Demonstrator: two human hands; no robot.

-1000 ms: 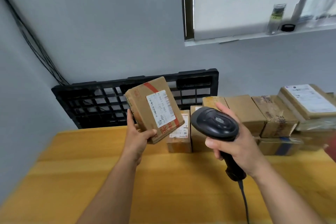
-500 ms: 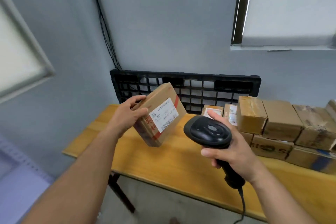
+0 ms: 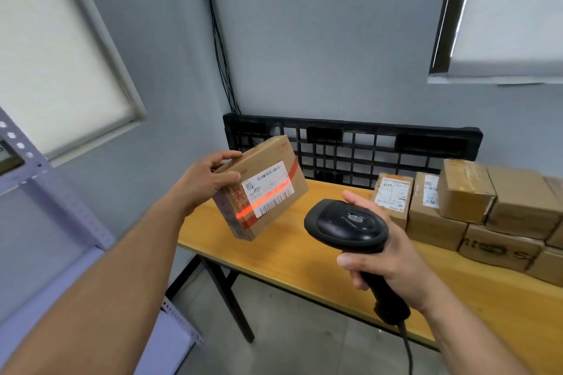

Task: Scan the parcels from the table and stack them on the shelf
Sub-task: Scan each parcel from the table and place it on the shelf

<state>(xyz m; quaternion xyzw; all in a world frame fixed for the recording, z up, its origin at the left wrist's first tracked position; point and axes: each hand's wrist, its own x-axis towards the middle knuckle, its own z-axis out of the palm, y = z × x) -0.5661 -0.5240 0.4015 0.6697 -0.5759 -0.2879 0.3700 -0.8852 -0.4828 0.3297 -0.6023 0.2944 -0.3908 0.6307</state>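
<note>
The left hand (image 3: 207, 179) holds one parcel (image 3: 262, 189) up in the air over the left end of the bench (image 3: 304, 262). Its fingers (image 3: 227, 157) and thumb pinch just the top corner. That is a small hold, so I think the box could swing or slip, and it might fall past the bench edge to the floor. The right hand (image 3: 393, 265) is wrapped tight round the handle of the scanner (image 3: 347, 225), above the front of the bench. A red light (image 3: 243, 214) lies across the white label (image 3: 268, 189). It looks tilted and may miss the black bars, so the scan might not work if the box tips more. The cord (image 3: 406, 344) hangs down near the bench front and could catch there. The parcel is a flat brown cardboard box with red tape and a smooth paper label. The scanner is black smooth plastic with a round head and a thin handle. The bench is smooth yellow wood. The other parcels (image 3: 457, 207) sit piled on the right part of the bench. A black plastic grid (image 3: 350, 143) stands behind the bench. The grey metal shelf (image 3: 61, 222), with little holes, is to the left of the bench.
</note>
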